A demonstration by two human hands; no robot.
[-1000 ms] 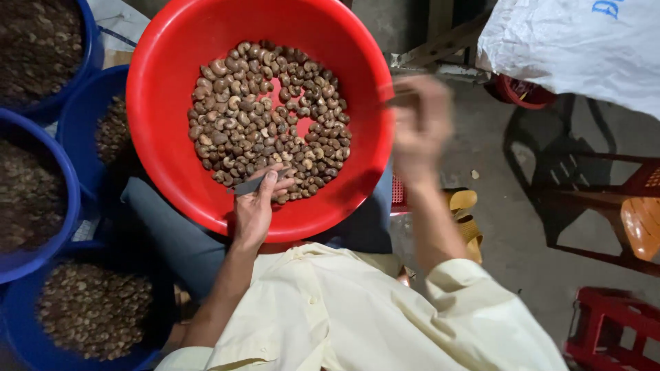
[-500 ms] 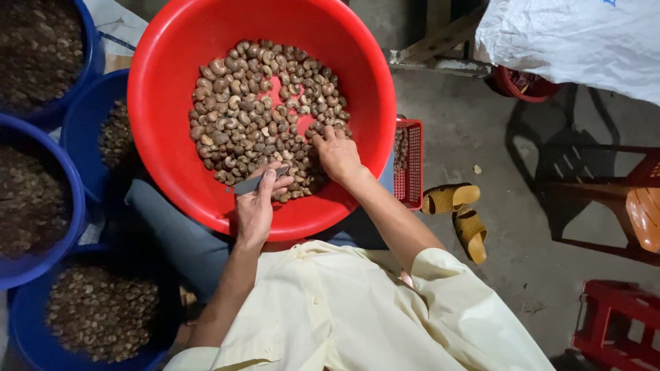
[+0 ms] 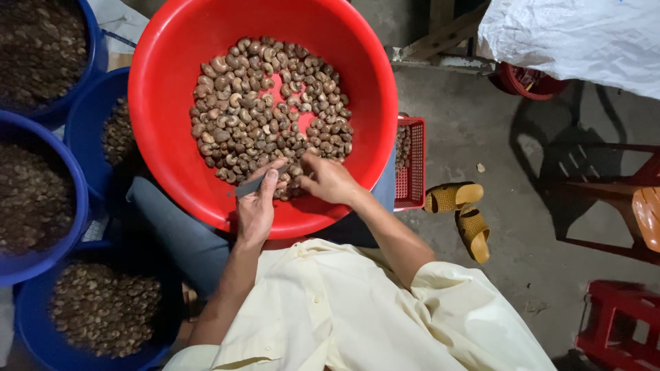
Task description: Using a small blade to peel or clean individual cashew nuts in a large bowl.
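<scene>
Over the red basin point(image 3: 165, 110), right hand point(image 3: 330, 180) has drawn back, pinching a nut beside the knife-gripping left hand point(image 3: 258, 206).

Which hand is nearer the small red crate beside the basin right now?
Right. The right hand is at the near right part of the nut pile in the red basin, closer to the red crate. The left hand, holding a small blade, sits farther left.

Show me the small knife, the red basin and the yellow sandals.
small knife point(image 3: 249, 185), head view, on the grey blade.
red basin point(image 3: 165, 117), head view, on the bare inner wall.
yellow sandals point(image 3: 450, 198), head view, on the upper sandal's strap.
</scene>
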